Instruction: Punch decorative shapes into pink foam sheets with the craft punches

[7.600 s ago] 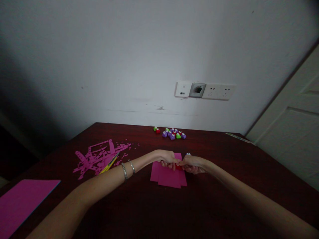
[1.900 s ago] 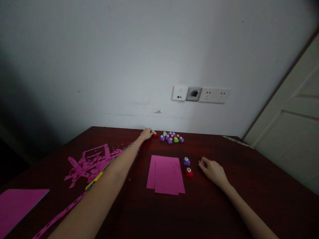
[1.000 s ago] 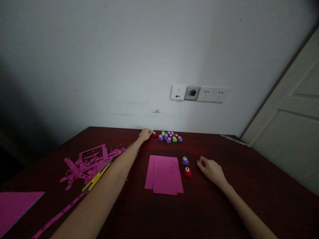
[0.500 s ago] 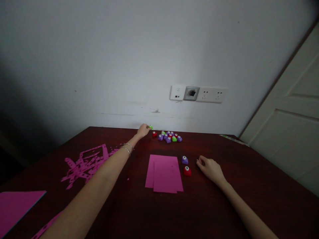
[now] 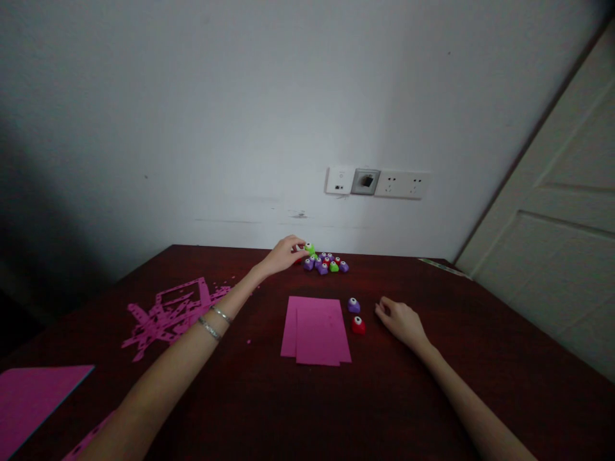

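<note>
My left hand (image 5: pixel 284 253) is stretched to the far side of the dark red table (image 5: pixel 384 397), its fingertips pinched on a small green punch (image 5: pixel 309 248) lifted just above the table. Beside it lies a cluster of several purple, red and green punches (image 5: pixel 327 263) by the wall. My right hand (image 5: pixel 400 319) rests on the table with loosely curled fingers, holding nothing. Just to its left stand a red punch (image 5: pixel 358 325) and a purple punch (image 5: pixel 353 305). A stack of pink paper sheets (image 5: pixel 315 330) lies between my arms.
Pink paper scraps and punched strips (image 5: pixel 168 312) are scattered at the left. A larger pink sheet (image 5: pixel 33 397) lies at the near left corner. Wall sockets (image 5: pixel 377 182) sit above the table, and a pale door (image 5: pixel 557 211) stands at the right.
My left hand has picked the green punch off the table by the wall and carried it a little to the right and toward me. The right hand has stayed where it was.
</note>
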